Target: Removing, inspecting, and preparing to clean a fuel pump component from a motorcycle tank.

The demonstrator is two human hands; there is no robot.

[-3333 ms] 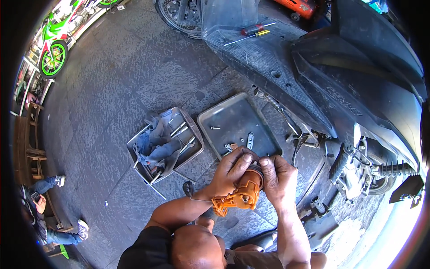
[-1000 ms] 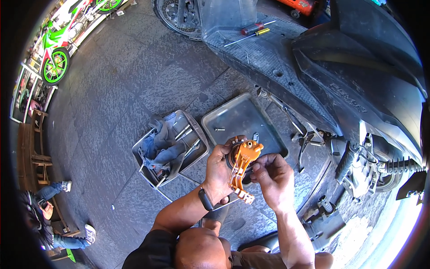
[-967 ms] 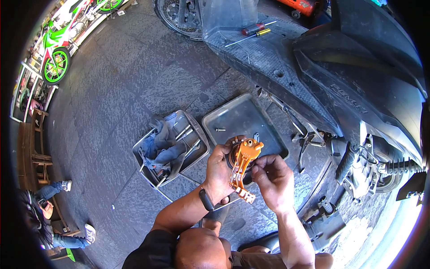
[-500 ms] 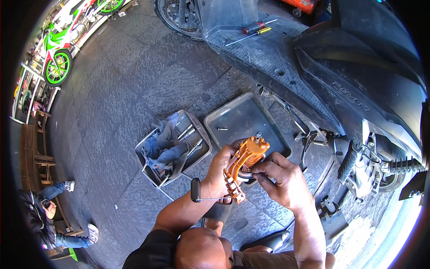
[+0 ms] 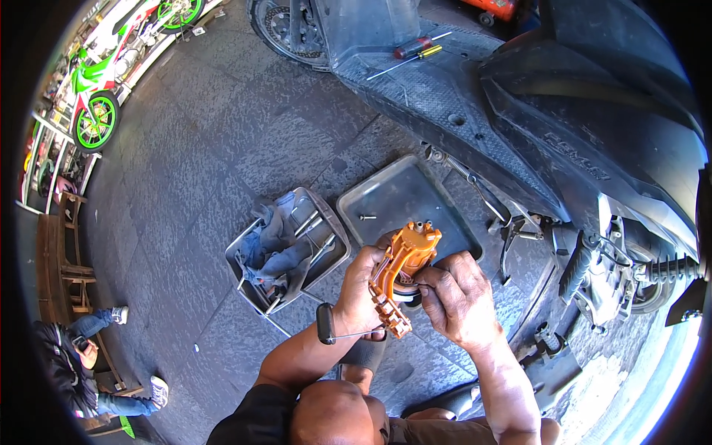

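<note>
An orange plastic fuel pump assembly (image 5: 406, 256) is held upright in front of me, its small spouts at the top. My left hand (image 5: 357, 293) wraps round its left side. From its lower end a thin metal arm runs left to a black float (image 5: 325, 323), close to my left wrist. My right hand (image 5: 460, 300) is closed at the pump's lower right side, fingers bent and thumb pressed in beside a white and dark round part (image 5: 406, 294). What the right fingertips pinch there is too small and dark to make out.
Beyond the pump lies a dark tray (image 5: 386, 196) with a bolt (image 5: 368, 217) in it. Left of it, a bin (image 5: 343, 241) holds blue rags and tools. A dark scooter (image 5: 578, 126) stands on the right, two screwdrivers (image 5: 419, 53) on its footboard. A seated person (image 5: 70, 363) is at far left.
The right hand's fingers have curled further, and the thumb has drawn in against them beside the pump. The left hand keeps its hold, with the pump tilted slightly differently.
</note>
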